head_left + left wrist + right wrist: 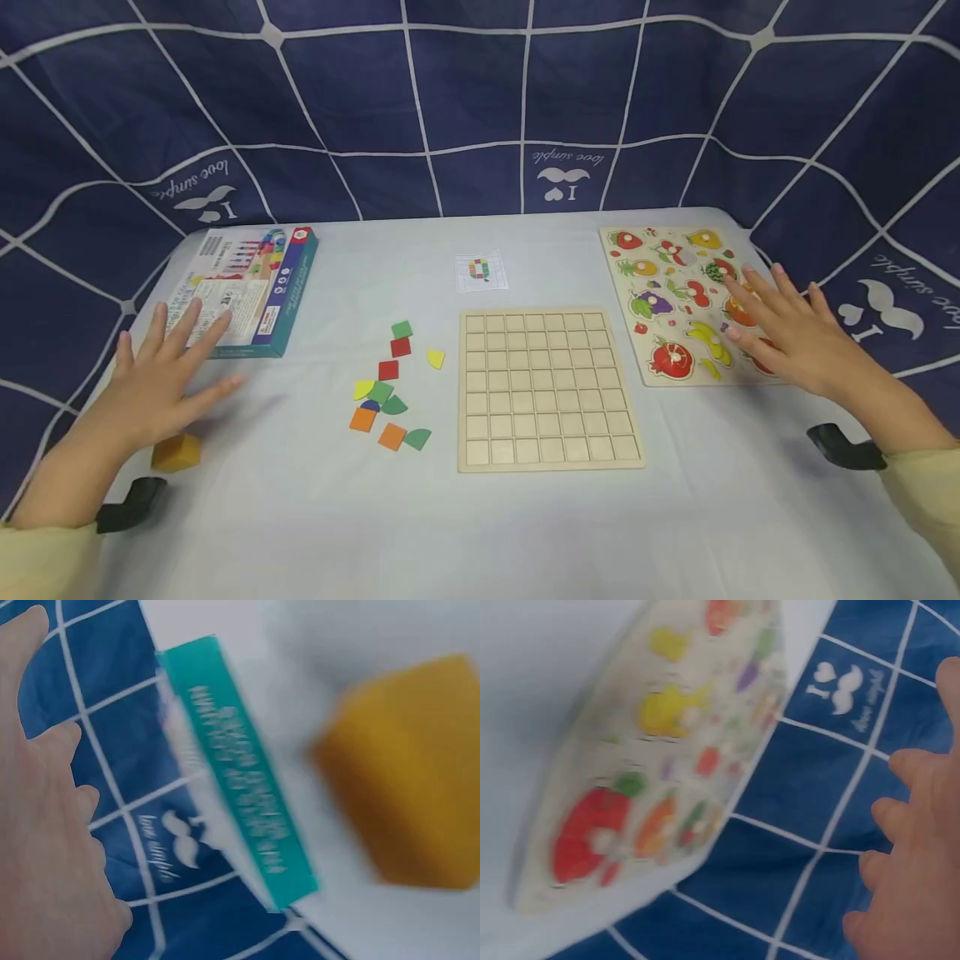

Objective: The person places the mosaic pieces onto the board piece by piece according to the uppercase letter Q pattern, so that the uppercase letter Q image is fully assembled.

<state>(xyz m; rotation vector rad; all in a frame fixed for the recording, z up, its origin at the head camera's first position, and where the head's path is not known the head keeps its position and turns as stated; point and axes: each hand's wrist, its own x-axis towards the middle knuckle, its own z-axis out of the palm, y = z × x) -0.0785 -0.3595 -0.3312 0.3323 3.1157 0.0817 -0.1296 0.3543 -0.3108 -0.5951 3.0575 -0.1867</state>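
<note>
My left hand (161, 379), fingers spread and holding nothing, hovers at the left near a boxed set (294, 292) with a teal side. Below that hand sits a yellow block (176, 452), which looms large and blurred in the left wrist view. On the right, my right hand (806, 337) spreads its fingers over the edge of a fruit puzzle board (660, 312), also with nothing in its grasp. Between the hands lie a wooden grid board (551, 390) with bare squares and a loose group of coloured pieces, among them a red square (388, 370) and an orange square (392, 436).
A small printed card (481, 272) with a coloured pattern lies behind the grid board. Green quarter-round pieces (417, 438) and a yellow piece (436, 358) are in the scatter. Dark blue checked cloth (465, 100) hangs behind the white table (360, 533).
</note>
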